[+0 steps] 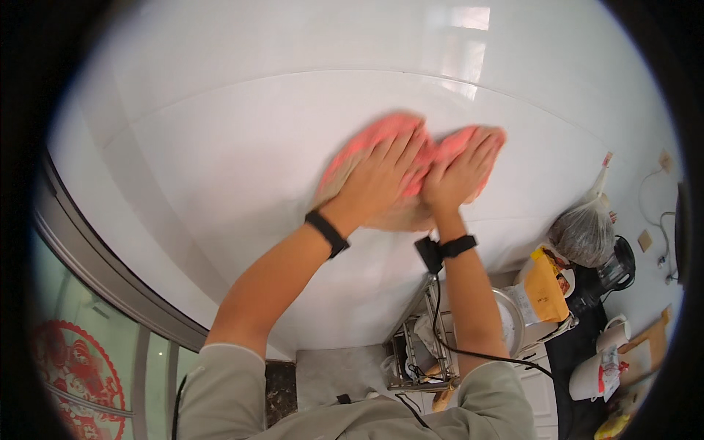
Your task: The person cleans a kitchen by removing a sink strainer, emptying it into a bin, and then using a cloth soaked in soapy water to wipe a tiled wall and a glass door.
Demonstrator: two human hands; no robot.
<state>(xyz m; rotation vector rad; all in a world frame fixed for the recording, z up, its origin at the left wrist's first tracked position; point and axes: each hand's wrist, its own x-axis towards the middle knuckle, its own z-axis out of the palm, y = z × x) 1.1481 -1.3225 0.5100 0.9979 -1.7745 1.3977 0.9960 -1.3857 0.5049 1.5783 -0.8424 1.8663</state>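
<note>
A pink and beige cloth (410,190) lies spread flat against a glossy white tiled wall (247,137) in the head view. On its left part my left hand (379,176) presses, fingers pointing up. My right hand (462,170) rests on the cloth's right part, close beside the left one, with its fingers over the pink fabric. Both palms face the wall, and each wrist wears a black strap. A black cable runs from the box at my right wrist.
A metal rack (423,341) stands below my right forearm. To the right are a yellow package (544,286), a hanging plastic bag (586,231), a blender (616,264) and a white container (588,377). A framed glass door (132,280) with a red decoration is at the left.
</note>
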